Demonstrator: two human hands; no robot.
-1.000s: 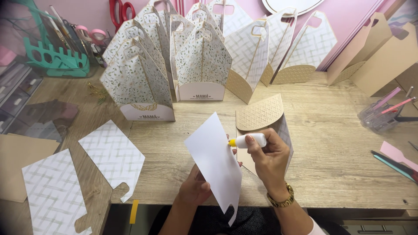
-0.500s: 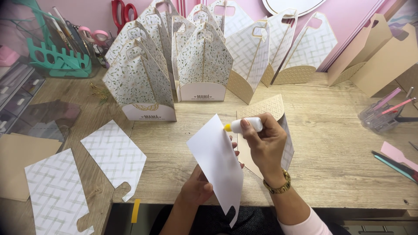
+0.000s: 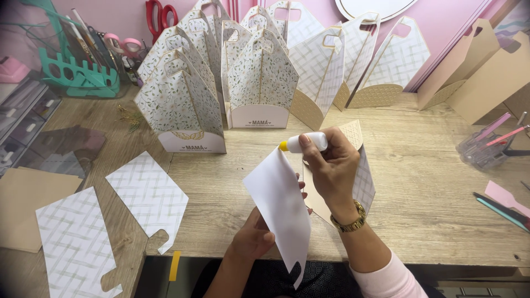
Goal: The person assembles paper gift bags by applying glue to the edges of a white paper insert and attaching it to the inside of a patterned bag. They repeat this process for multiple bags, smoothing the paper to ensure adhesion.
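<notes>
My left hand (image 3: 251, 238) holds a white die-cut card panel (image 3: 281, 212) upright near the table's front edge, its blank side facing me. My right hand (image 3: 330, 168) grips a white glue stick (image 3: 305, 143) with a yellow tip, and the tip touches the panel's top corner. Under my right hand lies a flat folded paper bag (image 3: 361, 182) with a tan top and a lattice pattern on its side.
Several standing paper gift bags (image 3: 259, 83) with leaf and lattice prints fill the back of the wooden table (image 3: 430, 193). Two flat lattice panels (image 3: 146, 196) lie at the left. A teal tool rack (image 3: 77, 77) with scissors stands far left; a clear pen holder (image 3: 488, 146) sits right.
My right hand has carried the glue stick up and to the left along the panel's edge to its top corner. The left hand has tilted the panel slightly.
</notes>
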